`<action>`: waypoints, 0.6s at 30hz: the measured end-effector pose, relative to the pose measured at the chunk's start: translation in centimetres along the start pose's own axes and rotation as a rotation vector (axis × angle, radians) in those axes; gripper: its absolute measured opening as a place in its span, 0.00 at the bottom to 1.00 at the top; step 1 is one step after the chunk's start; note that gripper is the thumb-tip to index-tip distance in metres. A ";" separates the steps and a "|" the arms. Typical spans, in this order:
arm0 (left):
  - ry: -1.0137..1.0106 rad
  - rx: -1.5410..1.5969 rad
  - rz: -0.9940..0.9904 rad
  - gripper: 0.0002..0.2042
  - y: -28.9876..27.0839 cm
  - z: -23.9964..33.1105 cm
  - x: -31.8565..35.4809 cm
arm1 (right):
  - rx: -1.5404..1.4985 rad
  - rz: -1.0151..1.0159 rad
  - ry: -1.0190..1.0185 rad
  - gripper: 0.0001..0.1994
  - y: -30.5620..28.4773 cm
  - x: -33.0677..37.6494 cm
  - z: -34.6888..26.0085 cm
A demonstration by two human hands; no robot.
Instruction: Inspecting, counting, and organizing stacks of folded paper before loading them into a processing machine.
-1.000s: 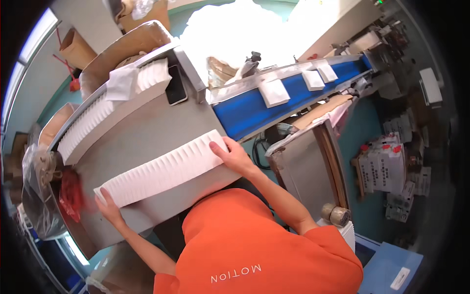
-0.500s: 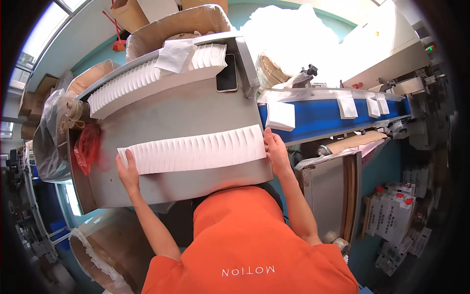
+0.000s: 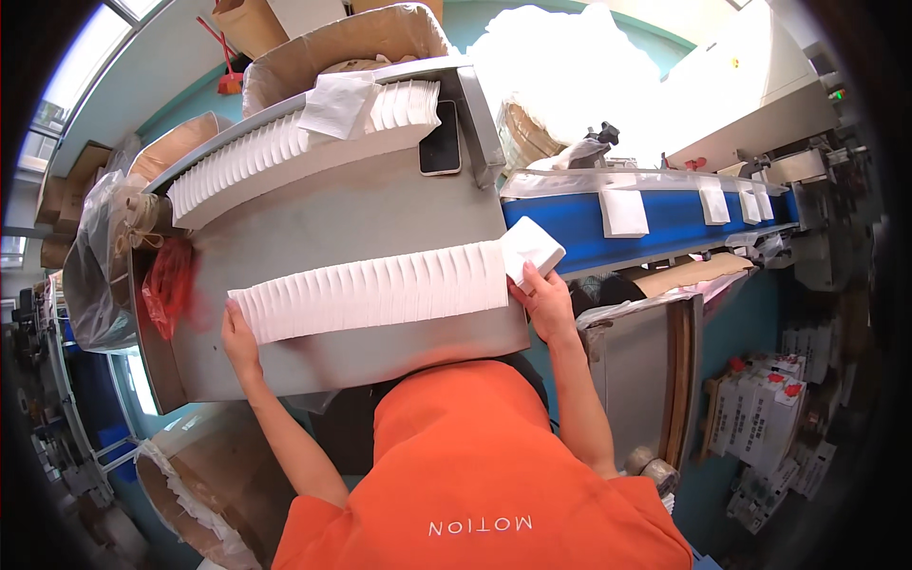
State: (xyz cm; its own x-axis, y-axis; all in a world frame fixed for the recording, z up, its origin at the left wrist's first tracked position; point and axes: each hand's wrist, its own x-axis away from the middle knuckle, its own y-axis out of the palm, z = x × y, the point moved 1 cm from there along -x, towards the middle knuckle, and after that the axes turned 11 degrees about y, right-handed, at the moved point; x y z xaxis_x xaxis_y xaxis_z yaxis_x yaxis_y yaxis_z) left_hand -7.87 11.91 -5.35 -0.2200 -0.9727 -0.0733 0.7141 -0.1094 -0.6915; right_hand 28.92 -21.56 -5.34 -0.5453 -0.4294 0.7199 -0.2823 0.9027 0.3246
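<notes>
A long row of folded white paper napkins (image 3: 370,292) stands on edge on the metal table (image 3: 332,204) in front of me. At its left end, my left hand (image 3: 239,342) rests its outstretched fingers against the last napkins without closing round them. My right hand (image 3: 548,302) is closed on a small stack of napkins (image 3: 534,245) at the row's right end. This stack is tilted, beside the row and over the near end of the blue conveyor belt (image 3: 575,223). Part of my right fingers is hidden beneath it.
More napkin stacks (image 3: 624,213) lie spaced along the belt. A second napkin row (image 3: 256,171) lines the table's raised back edge, with a loose napkin (image 3: 337,104) on top. A phone (image 3: 440,142) lies beside it. A red plastic bag (image 3: 166,280) hangs at the left edge.
My right hand has picked up the stack from the belt's near end and drawn it against the row. My left thumb has left the row's front. Stacks on the belt have shifted toward me.
</notes>
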 end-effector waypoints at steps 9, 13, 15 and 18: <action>-0.133 0.531 -0.326 0.23 -2.3 -1.3 -2.6 | 0.271 -0.122 -0.059 0.18 3.1 -0.8 1.9; -0.145 0.561 -0.280 0.25 -1.3 -0.5 -0.9 | 0.440 -0.163 0.071 0.16 0.0 -0.5 1.7; -0.147 0.563 -0.271 0.26 -1.0 0.3 -0.4 | 0.111 -0.075 0.046 0.22 0.3 -0.5 0.8; -0.126 0.483 -0.190 0.28 0.3 1.9 0.3 | 0.265 -0.005 -0.004 0.35 1.5 -1.1 0.5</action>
State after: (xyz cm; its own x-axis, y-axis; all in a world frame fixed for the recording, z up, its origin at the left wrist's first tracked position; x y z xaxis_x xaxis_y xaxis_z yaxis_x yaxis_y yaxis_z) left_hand -6.43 11.16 -4.23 -0.3152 -0.9403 0.1286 0.9004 -0.3391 -0.2726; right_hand 28.67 -19.72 -5.96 -0.5466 -0.4346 0.7158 -0.4815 0.8625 0.1560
